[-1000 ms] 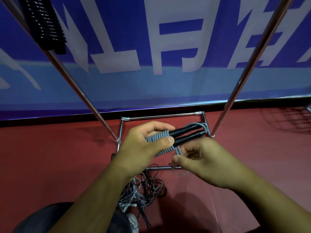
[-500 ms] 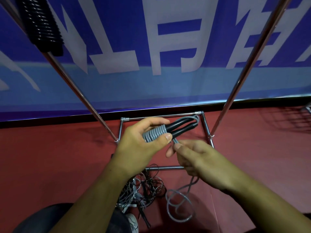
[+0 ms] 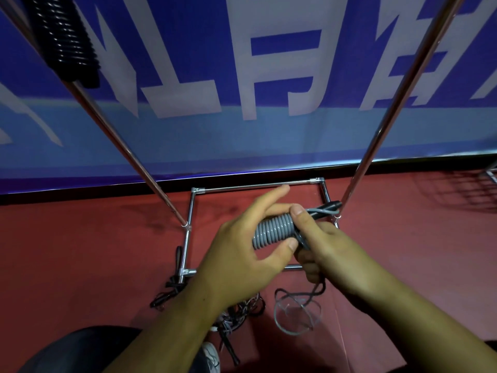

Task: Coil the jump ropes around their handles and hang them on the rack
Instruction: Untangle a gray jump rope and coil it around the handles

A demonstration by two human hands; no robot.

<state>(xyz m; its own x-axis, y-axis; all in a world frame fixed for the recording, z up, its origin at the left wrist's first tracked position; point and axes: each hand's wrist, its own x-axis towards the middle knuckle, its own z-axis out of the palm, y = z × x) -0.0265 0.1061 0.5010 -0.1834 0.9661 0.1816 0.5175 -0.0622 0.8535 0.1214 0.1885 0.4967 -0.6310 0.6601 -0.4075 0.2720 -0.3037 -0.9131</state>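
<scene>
Head view: the left hand [image 3: 242, 254] gripped the grey coil [image 3: 274, 230], which hid most of the handles [image 3: 332, 205]. The right hand [image 3: 333, 251], fingers partly hidden, pinched the rope [image 3: 318, 286] beside it, slack trailing to the floor [image 3: 80, 251]. A black coil [image 3: 67, 41] on the rack [image 3: 376, 130] was cut off.

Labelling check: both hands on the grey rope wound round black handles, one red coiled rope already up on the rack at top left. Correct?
No. The coiled rope hanging at top left of the rack is black, not red, as the head view shows. The rest holds: left hand and right hand both hold the grey rope wound round its black handles.
</scene>
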